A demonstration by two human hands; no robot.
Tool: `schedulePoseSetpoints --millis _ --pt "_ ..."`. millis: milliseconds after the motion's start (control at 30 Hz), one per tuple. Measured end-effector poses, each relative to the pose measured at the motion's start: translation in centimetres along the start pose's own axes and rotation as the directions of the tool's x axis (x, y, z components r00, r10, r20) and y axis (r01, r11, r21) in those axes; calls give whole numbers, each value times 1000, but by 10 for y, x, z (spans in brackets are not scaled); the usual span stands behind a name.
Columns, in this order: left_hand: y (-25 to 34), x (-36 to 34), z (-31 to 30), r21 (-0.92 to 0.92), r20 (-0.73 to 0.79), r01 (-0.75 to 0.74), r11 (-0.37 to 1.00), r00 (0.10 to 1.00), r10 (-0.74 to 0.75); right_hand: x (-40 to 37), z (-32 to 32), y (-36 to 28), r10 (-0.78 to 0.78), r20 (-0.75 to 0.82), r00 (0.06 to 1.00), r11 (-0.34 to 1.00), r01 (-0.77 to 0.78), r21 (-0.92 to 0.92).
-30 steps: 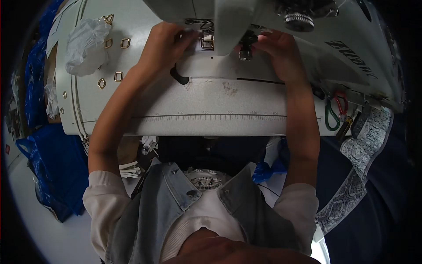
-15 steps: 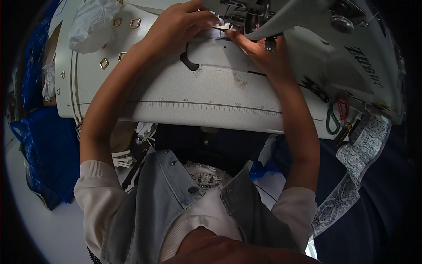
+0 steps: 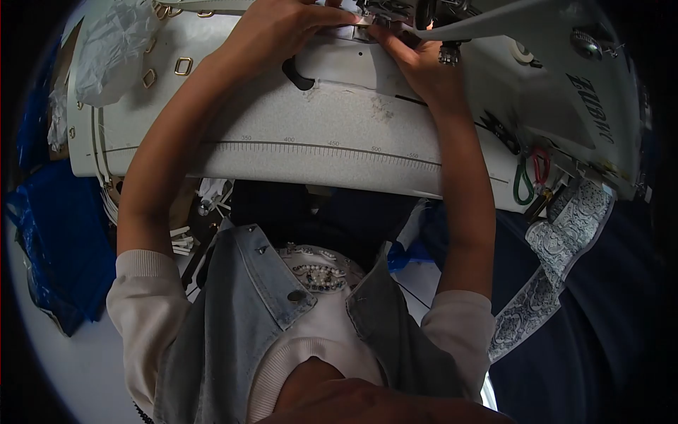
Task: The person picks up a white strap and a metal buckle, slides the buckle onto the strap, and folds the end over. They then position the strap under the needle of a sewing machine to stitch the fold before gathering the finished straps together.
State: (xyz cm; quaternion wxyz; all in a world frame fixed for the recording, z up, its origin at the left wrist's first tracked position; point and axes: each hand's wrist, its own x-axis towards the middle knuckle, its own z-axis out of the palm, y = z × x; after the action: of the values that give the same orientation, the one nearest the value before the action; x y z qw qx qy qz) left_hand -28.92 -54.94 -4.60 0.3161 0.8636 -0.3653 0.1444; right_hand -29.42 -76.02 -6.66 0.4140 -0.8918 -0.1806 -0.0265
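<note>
At the top of the view, both hands meet beside the needle and presser area [image 3: 385, 13] of a sewing machine [image 3: 558, 92]. The fingers of my left hand [image 3: 289, 28] are pinched together at the left of the presser foot, on something small and pale that I cannot make out. My right hand [image 3: 427, 67] comes in from the other side, its thumb pressed close to the same spot. Its other fingers are partly hidden behind the machine parts. Under the hands lies the metal bed plate [image 3: 346, 67].
Gold-coloured metal rings [image 3: 183, 66] and a crumpled white plastic bag [image 3: 116, 53] are on the table [image 3: 268, 162] at left. Black snips [image 3: 500, 131] and scissors with green and red handles [image 3: 522, 182] lie at right. Patterned ribbon [image 3: 558, 244] hangs off the right edge.
The camera view has shifted, so the table and hands sit higher in the picture. Both hands stay close together beside the presser foot.
</note>
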Motion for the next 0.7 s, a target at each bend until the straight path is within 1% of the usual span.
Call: schedulePoseSetpoints --millis 433,700 --pt "-8 -5 -2 73 -18 13 997 1000 -12 6 4 0 -142 -25 989 989 142 -31" --pt "-27 -4 1 106 -17 4 994 1000 -2 5 4 2 -213 -55 976 976 209 -57"
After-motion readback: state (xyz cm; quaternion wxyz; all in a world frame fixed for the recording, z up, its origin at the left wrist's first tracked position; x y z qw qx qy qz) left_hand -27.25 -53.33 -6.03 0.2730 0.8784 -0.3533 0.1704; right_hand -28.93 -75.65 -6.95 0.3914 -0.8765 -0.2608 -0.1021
